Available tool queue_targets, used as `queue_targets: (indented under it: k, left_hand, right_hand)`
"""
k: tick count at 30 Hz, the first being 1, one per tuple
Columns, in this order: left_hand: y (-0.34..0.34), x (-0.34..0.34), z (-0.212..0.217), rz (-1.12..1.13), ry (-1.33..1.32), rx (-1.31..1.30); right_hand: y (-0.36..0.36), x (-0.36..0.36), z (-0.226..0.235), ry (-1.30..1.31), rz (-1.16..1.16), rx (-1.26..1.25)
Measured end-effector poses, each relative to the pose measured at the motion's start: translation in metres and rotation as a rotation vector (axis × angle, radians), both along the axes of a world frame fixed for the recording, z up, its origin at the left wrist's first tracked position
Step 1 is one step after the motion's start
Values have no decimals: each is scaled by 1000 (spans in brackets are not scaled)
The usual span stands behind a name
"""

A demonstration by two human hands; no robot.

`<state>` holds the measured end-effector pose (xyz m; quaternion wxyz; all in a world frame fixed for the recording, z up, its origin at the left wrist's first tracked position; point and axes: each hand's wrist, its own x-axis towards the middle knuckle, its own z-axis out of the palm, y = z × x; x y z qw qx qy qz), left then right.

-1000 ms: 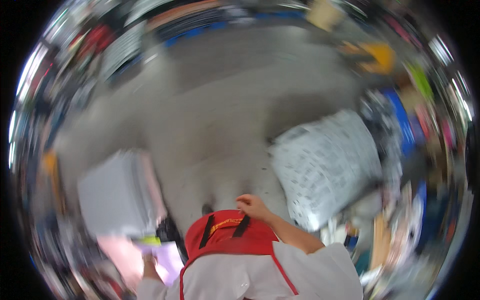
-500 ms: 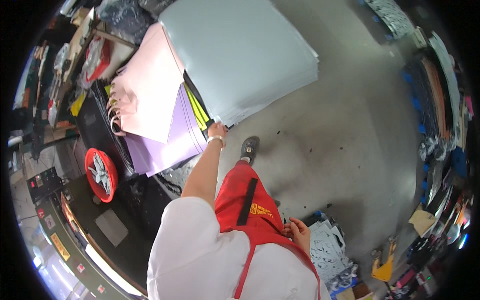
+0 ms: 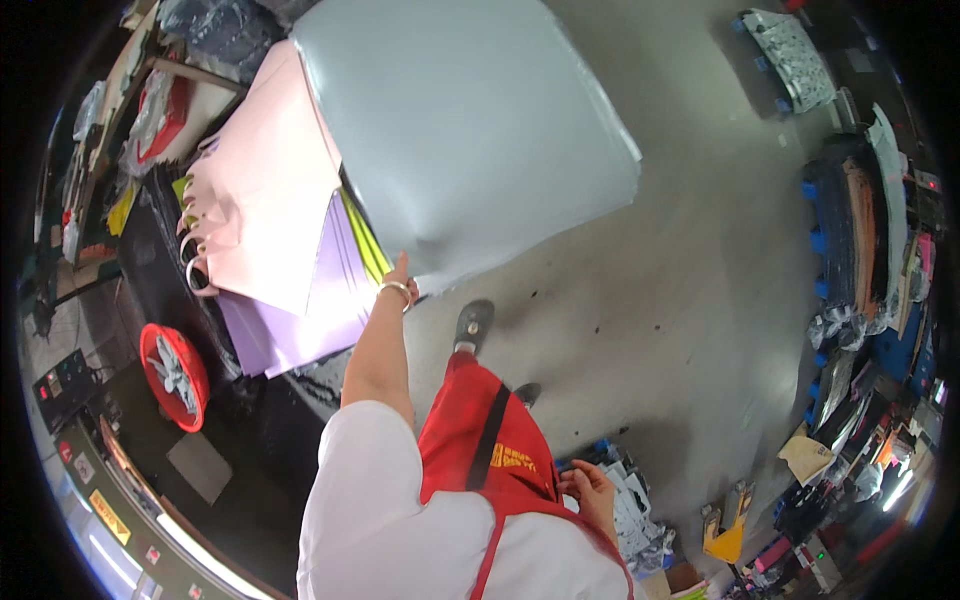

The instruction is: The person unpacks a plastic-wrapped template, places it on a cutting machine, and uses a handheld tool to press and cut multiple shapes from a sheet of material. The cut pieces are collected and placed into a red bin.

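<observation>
Left hand (image 3: 400, 275) reached under the grey sheet stack (image 3: 470, 130); grip hidden, can't tell. Right hand (image 3: 590, 490) loosely curled, pinching nothing, at the red apron (image 3: 490, 450).

Yellow rectangular label (image 3: 108, 502) on dark machine edge, lower left of frame. Small red labels (image 3: 64, 452) just above it along same edge. Clear-wrapped red package (image 3: 165, 108) upper left. Patterned wrapped bundle (image 3: 788, 55) upper right.
</observation>
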<state>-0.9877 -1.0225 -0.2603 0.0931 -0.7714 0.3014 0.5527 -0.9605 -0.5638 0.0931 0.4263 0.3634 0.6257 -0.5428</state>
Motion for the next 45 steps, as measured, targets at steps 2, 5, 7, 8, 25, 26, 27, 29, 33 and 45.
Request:
queue_targets:
  k: [2, 5, 7, 8, 25, 26, 27, 29, 33, 45]
  left_hand:
    - [-13, -18, 15, -535, 93, -44]
    - [-31, -62, 83, -1186, 236, -373]
    - [-45, -89, 161, -1595, 337, -1053]
    - [-45, -100, 201, -1559, 346, -1373]
    - [327, -97, 435, -992, 918, -955]
    - [333, -89, 445, -953, 985, -974]
    - [332, -84, 452, -944, 1081, -940]
    - [315, -69, 456, -912, 882, -728]
    - [299, -33, 452, -901, 830, -711]
    - [330, 181, 515, -753, 1070, -1444]
  right_hand:
    - [4, -6, -5, 22, 40, -20]
    - [15, -16, -13, 48, 97, -40]
    - [23, -26, -19, 74, 105, -84]
    - [27, -32, -22, 84, 149, -101]
    - [-24, -197, 15, -17, -156, -1143]
    - [-28, -200, 22, 91, -194, -1042]
    - [-26, -197, 32, 125, -384, -958]
    - [-31, -195, 47, 190, -339, -829]
    - [-40, -177, 60, 287, -302, -681]
    - [-49, -87, 91, 1165, 163, -907]
